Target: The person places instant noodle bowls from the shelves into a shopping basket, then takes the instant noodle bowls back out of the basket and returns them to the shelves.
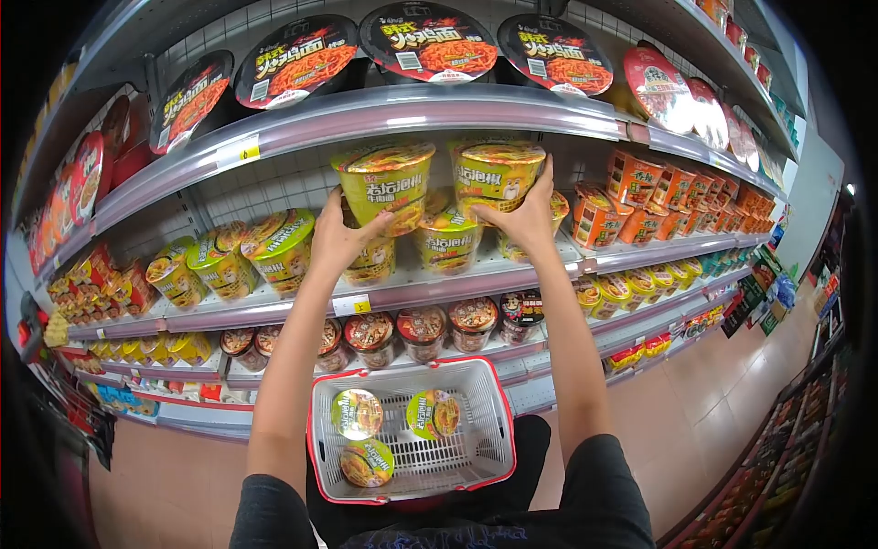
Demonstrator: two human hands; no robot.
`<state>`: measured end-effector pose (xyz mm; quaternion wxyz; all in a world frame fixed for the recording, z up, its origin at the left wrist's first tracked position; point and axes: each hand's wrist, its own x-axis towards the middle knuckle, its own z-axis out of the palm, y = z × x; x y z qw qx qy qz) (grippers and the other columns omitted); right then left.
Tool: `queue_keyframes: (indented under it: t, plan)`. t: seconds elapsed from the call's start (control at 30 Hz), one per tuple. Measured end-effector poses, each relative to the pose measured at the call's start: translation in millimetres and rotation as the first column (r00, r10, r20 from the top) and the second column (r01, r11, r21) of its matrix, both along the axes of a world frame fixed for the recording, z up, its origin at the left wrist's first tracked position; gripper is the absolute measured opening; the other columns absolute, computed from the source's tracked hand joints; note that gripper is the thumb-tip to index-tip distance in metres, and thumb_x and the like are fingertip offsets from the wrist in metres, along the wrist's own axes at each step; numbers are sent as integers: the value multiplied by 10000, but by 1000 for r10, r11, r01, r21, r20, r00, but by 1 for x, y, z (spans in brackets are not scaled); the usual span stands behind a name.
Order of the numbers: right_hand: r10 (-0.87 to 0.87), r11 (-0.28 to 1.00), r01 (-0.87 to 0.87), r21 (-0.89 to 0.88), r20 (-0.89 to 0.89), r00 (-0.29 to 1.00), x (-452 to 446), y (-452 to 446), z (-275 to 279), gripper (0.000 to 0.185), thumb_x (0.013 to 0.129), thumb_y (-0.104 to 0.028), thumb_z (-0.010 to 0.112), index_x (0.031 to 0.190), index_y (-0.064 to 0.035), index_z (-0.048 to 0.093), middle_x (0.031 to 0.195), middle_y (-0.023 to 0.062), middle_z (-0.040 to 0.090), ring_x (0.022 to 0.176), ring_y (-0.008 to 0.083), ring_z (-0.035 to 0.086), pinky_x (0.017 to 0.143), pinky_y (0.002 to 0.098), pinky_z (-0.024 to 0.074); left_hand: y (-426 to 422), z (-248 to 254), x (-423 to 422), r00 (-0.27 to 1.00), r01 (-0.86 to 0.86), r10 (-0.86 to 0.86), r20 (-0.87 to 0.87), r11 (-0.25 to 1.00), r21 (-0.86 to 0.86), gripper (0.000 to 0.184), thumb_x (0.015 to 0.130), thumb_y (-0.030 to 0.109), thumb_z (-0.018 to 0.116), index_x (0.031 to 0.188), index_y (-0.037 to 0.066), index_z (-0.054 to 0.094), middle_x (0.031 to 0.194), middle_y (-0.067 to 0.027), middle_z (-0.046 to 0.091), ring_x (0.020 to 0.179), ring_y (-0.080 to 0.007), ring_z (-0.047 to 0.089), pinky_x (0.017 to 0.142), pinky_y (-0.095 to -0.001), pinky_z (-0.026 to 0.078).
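My left hand (346, 240) grips a green instant noodle cup (389, 188), raised above the middle shelf and tilted a little. A second green instant noodle cup (497, 174) is held by my right hand (529, 220), level with the first and apart from it. Under and behind them, more green noodle cups (448, 242) stand on the shelf, partly hidden by my hands. Below my arms sits a grey shopping basket with a red rim (501, 403). Inside it are three noodle cups (364, 462), lids up.
Black noodle bowls (430, 41) line the upper shelf, whose edge (393, 114) runs just above the held cups. Orange cups (631, 197) are stacked to the right. Red-lidded cups (421, 331) fill the shelf below. A tiled floor (713, 393) extends at right.
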<state>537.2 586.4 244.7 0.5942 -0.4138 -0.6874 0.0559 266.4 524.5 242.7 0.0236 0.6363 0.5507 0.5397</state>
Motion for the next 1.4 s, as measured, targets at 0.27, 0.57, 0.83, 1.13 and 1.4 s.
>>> queue_keyframes:
  t: [0.27, 0.57, 0.83, 1.13, 1.4]
  plan:
    - [-159, 987, 158, 20, 207, 965, 7, 2, 8, 1262, 552, -311, 847, 1365, 103, -25, 1301, 285, 363, 1186, 324, 442, 982, 355, 385, 1, 2, -7, 1000, -3, 5, 29, 997, -74, 722, 710, 354, 748, 1228, -27, 421, 1084, -199, 605, 1015, -286, 594, 868, -365, 454]
    - [156, 984, -150, -94, 60, 986, 13, 20, 8, 1003, 577, -256, 848, 1300, 66, 233, 1128, 199, 557, 1014, 258, 577, 888, 337, 462, 9, -3, -15, 999, 45, -44, 23, 997, -58, 637, 741, 383, 707, 1188, -10, 481, 1067, -173, 621, 1005, -286, 596, 855, -372, 455]
    - [305, 926, -283, -251, 54, 951, 19, 32, 7, 736, 632, -195, 820, 1181, 53, 397, 1101, 150, 583, 1012, 207, 569, 891, 314, 444, 9, -3, -13, 992, -78, 72, -105, 996, -53, 612, 752, 486, 654, 1110, 3, 542, 1029, -194, 624, 966, -335, 589, 836, -406, 449]
    - [309, 934, -284, -219, 93, 946, 20, 31, 4, 751, 671, -212, 794, 1232, 23, 353, 1116, 158, 574, 1053, 241, 557, 924, 331, 422, 11, -5, -15, 954, -214, 180, -241, 969, -125, 733, 762, 588, 583, 1086, -64, 496, 965, -251, 605, 927, -379, 580, 821, -427, 445]
    - [-160, 972, 140, 187, 95, 982, -2, -8, -19, 977, 670, -198, 779, 1371, 44, 143, 1358, 251, 302, 1265, 358, 324, 1033, 412, 289, 0, -20, -8, 983, -141, 168, -72, 948, 285, 648, 779, 415, 650, 1180, -55, 455, 1113, -224, 548, 1063, -352, 507, 903, -407, 394]
